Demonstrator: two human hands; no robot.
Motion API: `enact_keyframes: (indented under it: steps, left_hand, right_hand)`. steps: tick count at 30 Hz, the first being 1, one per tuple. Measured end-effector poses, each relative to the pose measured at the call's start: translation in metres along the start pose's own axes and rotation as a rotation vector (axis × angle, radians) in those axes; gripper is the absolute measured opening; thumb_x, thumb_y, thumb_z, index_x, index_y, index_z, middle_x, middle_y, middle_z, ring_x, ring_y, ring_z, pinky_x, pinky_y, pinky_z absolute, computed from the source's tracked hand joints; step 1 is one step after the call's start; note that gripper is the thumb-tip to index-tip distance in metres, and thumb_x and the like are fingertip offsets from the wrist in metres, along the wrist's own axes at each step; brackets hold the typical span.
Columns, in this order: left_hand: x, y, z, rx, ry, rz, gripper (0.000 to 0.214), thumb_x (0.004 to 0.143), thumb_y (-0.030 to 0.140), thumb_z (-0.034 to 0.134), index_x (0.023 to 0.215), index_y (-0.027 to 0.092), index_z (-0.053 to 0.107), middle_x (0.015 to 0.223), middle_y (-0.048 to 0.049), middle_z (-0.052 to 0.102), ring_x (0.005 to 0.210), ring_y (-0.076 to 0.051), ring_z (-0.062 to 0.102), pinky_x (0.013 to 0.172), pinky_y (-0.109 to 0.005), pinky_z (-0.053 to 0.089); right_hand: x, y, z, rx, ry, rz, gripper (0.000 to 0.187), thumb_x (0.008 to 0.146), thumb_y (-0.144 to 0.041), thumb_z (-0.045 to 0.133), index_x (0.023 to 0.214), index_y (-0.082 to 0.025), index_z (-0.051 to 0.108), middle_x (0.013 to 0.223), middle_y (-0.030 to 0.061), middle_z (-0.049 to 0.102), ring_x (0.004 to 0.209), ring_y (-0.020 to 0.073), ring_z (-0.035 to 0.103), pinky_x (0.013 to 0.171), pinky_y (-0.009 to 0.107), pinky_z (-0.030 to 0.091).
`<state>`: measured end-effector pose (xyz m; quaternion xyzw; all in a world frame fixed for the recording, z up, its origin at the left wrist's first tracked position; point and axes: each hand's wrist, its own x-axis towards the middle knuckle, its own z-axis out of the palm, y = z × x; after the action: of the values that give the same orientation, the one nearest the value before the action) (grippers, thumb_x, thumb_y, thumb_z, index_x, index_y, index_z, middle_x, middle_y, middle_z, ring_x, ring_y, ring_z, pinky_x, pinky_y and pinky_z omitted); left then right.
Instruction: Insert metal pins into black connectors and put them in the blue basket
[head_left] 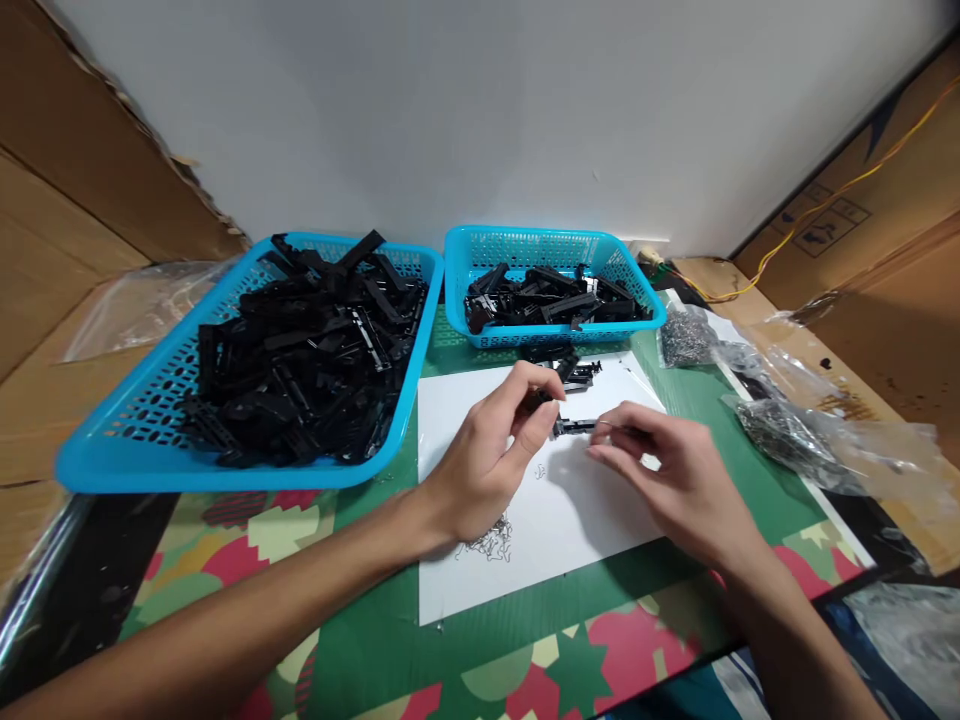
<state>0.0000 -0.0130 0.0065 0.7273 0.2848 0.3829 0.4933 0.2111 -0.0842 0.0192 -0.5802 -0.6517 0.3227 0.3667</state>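
head view: the person's left hand (487, 450) is up over the white sheet (555, 540), thumb and fingertips clamped on one end of a small black part (574, 427). the right hand (667, 480) comes in from the other side, fingertips pinched together on the part's right end. whether something thin sits between those fingertips as well is too small to tell. so the part hangs between both hands, just above the sheet, near its far edge.

close behind the left hand's fingers lies a small cluster of loose black pieces (581, 372) on the sheet. under the left wrist there's a little heap of tiny wire bits (491, 540).

the sheet lies on a green patterned mat (375, 640). at the far left, a big blue basket (225, 475) is piled high with black plastic parts (300, 350). just beside it to the right, a smaller blue basket (555, 242) holds a thinner layer of the same.

off to the right, clear plastic bags (787, 430) of dark small items rest on the mat's edge. a yellow wire (825, 200) runs along the cardboard wall there.
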Motion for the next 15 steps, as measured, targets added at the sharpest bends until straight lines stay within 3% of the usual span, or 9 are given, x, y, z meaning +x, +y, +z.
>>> enact_keyframes:
  steps: [4, 8, 12, 15]
  left_hand:
    - [0.005, 0.021, -0.006, -0.121, -0.227, -0.155, 0.030, 0.114, 0.040, 0.039, 0.107, 0.021, 0.062, 0.094, -0.0011, 0.054, 0.085, -0.016, 0.047, 0.078, -0.029, 0.039]
    - [0.005, 0.033, -0.005, -0.270, -0.351, -0.251, 0.031, 0.113, 0.043, 0.044, 0.101, 0.020, 0.062, 0.081, 0.0017, 0.045, 0.075, -0.015, 0.039, 0.068, -0.028, 0.033]
    - [0.003, 0.031, -0.002, -0.332, -0.359, -0.229, 0.027, 0.111, 0.038, 0.051, 0.094, 0.019, 0.059, 0.083, 0.0019, 0.046, 0.077, -0.014, 0.040, 0.070, -0.028, 0.033]
    - [0.002, 0.026, -0.001, -0.295, -0.318, -0.201, 0.026, 0.111, 0.037, 0.051, 0.096, 0.019, 0.061, 0.088, 0.0010, 0.050, 0.083, -0.014, 0.044, 0.075, -0.027, 0.036]
  right_hand:
    - [-0.002, -0.010, -0.007, 0.067, 0.213, -0.311, 0.011, 0.095, -0.014, 0.075, 0.091, -0.024, 0.072, 0.077, 0.0005, 0.066, 0.070, 0.0166, 0.052, 0.064, 0.032, 0.038]
    - [0.005, -0.016, -0.012, -0.002, 0.189, -0.531, 0.019, 0.092, -0.003, 0.076, 0.093, -0.022, 0.073, 0.074, -0.0005, 0.068, 0.065, 0.0147, 0.048, 0.066, 0.034, 0.036]
    - [0.009, -0.016, -0.014, -0.047, 0.126, -0.570, 0.020, 0.091, -0.001, 0.076, 0.095, -0.021, 0.074, 0.076, -0.0001, 0.070, 0.066, 0.0147, 0.047, 0.068, 0.035, 0.037]
    - [0.006, -0.017, -0.013, -0.022, 0.135, -0.512, 0.019, 0.092, -0.005, 0.077, 0.101, -0.022, 0.075, 0.078, 0.0001, 0.070, 0.067, 0.0150, 0.048, 0.069, 0.036, 0.039]
